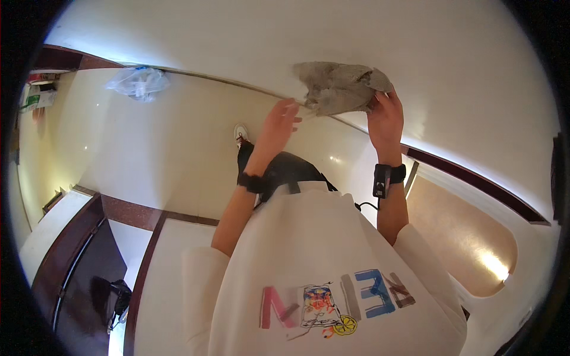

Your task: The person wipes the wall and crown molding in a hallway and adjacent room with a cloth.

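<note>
Head view: right hand (386, 115) holds cloth (341, 89); shirt (320, 249) lettered.

A multicoloured print (338, 304) marks the loose white shirt (297, 237); black wristbands (252, 183), the right bearing a boxy black device (381, 182), match black trousers (291, 168).

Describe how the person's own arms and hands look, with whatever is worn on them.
The left hand and right hand are ungloved. Loose white sleeves leave the forearms uncovered. The left wears a black wristband; the right, a black strap with a boxy black device. A thin black cable curves nearby.
</note>
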Demonstrator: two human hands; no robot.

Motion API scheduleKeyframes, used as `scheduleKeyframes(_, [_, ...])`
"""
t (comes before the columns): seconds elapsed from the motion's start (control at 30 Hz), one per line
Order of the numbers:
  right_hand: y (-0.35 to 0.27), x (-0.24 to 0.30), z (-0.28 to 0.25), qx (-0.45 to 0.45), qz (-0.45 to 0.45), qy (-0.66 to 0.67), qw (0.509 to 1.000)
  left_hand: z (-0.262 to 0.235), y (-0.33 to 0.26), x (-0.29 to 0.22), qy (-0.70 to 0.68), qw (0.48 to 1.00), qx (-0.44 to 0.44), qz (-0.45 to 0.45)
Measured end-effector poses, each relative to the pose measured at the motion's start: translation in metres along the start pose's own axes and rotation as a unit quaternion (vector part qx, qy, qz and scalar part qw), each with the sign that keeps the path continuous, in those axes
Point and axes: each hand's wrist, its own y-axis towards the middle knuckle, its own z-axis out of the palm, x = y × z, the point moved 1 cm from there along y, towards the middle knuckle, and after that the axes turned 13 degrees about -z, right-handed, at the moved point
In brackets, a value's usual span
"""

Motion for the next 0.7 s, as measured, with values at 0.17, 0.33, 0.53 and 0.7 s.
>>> scheduleKeyframes(0.17, [-0.016, 0.011, 0.003, -0.029, 0.065, 0.079, 0.994, 0.010, 0.024, -0.001, -0.287, 0.935, 0.125, -0.169])
scheduleKeyframes(0.33, [-0.020, 0.003, -0.022, -0.041, 0.092, 0.106, 0.989, 0.016, 0.031, -0.018, -0.315, 0.927, 0.181, -0.092])
scheduleKeyframes(0.53, [-0.027, -0.011, -0.043, -0.079, 0.079, 0.057, 0.992, 0.022, 0.019, -0.041, -0.308, 0.949, 0.023, -0.058])
scheduleKeyframes(0.7, [-0.049, -0.037, -0.036, -0.026, 0.122, 0.011, 0.992, 0.058, 0.003, -0.045, -0.087, 0.993, -0.046, 0.066])
